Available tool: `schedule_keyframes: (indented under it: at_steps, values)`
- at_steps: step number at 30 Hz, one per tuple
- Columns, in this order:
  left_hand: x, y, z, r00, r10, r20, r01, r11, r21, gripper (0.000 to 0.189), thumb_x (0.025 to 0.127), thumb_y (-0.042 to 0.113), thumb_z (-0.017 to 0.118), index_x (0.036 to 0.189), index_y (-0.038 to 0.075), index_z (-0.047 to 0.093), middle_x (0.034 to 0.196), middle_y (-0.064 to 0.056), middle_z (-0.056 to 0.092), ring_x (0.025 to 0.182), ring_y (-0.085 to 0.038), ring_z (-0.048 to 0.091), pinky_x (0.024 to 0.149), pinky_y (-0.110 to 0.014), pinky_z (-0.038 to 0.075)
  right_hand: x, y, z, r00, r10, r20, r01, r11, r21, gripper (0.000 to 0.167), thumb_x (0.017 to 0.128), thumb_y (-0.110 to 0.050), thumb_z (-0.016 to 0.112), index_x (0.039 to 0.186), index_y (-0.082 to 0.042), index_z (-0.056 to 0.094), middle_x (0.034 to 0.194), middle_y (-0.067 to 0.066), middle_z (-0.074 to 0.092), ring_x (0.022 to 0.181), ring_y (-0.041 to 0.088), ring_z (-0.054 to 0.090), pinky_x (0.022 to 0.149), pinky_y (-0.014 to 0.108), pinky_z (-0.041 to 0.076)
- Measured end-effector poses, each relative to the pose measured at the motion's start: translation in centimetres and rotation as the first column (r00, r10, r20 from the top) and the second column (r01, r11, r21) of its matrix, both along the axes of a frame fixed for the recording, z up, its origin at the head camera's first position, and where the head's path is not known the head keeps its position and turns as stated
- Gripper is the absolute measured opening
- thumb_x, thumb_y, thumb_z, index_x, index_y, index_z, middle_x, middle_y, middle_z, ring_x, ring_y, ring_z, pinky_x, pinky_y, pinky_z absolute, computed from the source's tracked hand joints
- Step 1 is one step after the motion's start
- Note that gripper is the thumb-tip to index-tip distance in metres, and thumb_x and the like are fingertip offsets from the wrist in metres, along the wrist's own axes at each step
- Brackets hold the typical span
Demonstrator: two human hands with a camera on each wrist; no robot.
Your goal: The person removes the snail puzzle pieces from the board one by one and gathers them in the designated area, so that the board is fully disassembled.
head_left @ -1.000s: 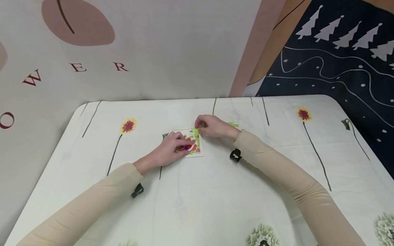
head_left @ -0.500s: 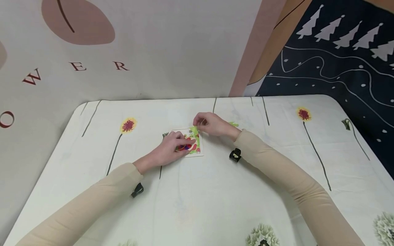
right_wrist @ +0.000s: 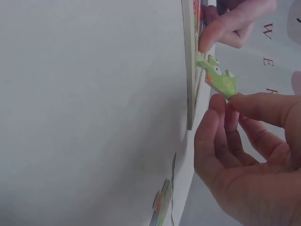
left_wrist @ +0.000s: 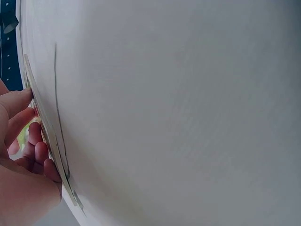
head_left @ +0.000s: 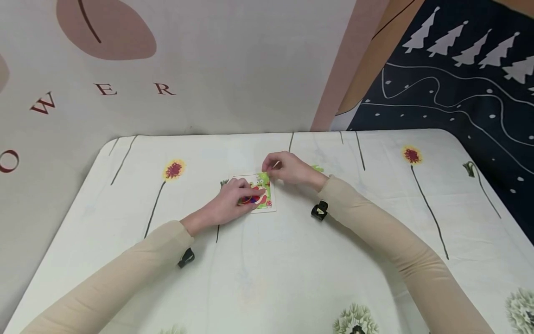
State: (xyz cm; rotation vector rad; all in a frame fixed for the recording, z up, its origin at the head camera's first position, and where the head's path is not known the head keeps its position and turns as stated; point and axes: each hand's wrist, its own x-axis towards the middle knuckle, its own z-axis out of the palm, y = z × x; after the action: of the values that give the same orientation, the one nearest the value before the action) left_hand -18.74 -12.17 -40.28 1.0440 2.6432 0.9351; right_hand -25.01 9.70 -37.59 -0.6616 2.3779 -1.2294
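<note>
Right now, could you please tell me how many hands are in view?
2: the left hand, touching the puzzle board, and the right hand, pinching a green puzzle piece. No others show.

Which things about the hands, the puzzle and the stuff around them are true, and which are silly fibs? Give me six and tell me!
1. The right hand pinches a green piece. True.
2. The left hand is far away from the puzzle board. False: its fingers touch the board.
3. The tablecloth has flowers printed on it. True.
4. The sleeves are bright blue. False: they are beige.
5. The green piece has an eye printed on it. True.
6. The tree pictures are yellow. False: they are white.
</note>
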Motion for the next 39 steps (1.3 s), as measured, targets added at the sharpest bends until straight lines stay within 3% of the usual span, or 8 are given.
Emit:
schedule_keyframes:
  at_steps: [10, 18, 24, 34, 39]
  values:
    - [0.0, 0.0, 0.0, 1.0, 0.006, -0.001, -0.006, 1.0, -0.019, 0.036, 0.088, 0.011, 0.071, 0.124, 0.008, 0.067, 0.093, -0.002, 0.051, 0.089, -0.022, 0.04, 0.075, -0.036, 0.03, 0.1, 0.7, 0.0, 0.999, -0.048, 0.024, 0.049, 0.997, -0.051, 0.011, 0.093, 0.0, 0.057, 0.1, -0.002, 0.065, 0.102, 0.009, 0.062, 0.091, 0.021, 0.061, 0.075, 0.03, 0.046]
    - [0.1, -0.1, 0.2, 1.0, -0.002, -0.007, 0.002, 1.0, -0.019, 0.037, 0.088, 0.011, 0.071, 0.124, 0.008, 0.067, 0.093, -0.001, 0.051, 0.088, -0.021, 0.04, 0.075, -0.036, 0.03, 0.1, 1.8, 0.3, 0.996, -0.089, 0.032, 0.09, 0.995, -0.052, 0.012, 0.093, -0.002, 0.058, 0.103, -0.001, 0.065, 0.103, 0.01, 0.062, 0.09, 0.021, 0.061, 0.07, 0.028, 0.046]
    - [0.2, -0.1, 0.2, 1.0, 0.004, 0.006, -0.004, 1.0, -0.021, 0.037, 0.088, 0.011, 0.07, 0.125, 0.009, 0.066, 0.095, -0.001, 0.051, 0.091, -0.021, 0.04, 0.076, -0.037, 0.03, 0.0, 3.1, 0.2, 0.995, -0.091, 0.038, 0.095, 0.989, -0.113, 0.014, 0.093, 0.0, 0.055, 0.103, 0.001, 0.064, 0.1, 0.012, 0.06, 0.089, 0.023, 0.061, 0.068, 0.031, 0.047]
    - [0.1, -0.1, 0.0, 1.0, -0.006, -0.013, 0.006, 1.0, -0.013, 0.036, 0.088, 0.011, 0.071, 0.124, 0.008, 0.067, 0.094, -0.001, 0.053, 0.088, -0.021, 0.041, 0.076, -0.038, 0.03, -0.3, 4.8, -0.3, 0.992, -0.118, 0.053, 0.125, 0.981, -0.147, 0.014, 0.093, 0.001, 0.054, 0.103, 0.005, 0.063, 0.099, 0.014, 0.058, 0.085, 0.027, 0.061, 0.076, 0.035, 0.051]
    - [0.1, -0.2, -0.1, 1.0, -0.005, -0.015, 0.005, 1.0, -0.005, 0.036, 0.088, 0.011, 0.071, 0.124, 0.008, 0.067, 0.093, -0.001, 0.053, 0.087, -0.021, 0.041, 0.076, -0.038, 0.03, 0.0, 5.6, -0.2, 0.99, -0.129, 0.061, 0.138, 0.975, -0.176, 0.013, 0.093, 0.002, 0.054, 0.102, 0.006, 0.062, 0.097, 0.017, 0.058, 0.084, 0.028, 0.063, 0.073, 0.034, 0.051]
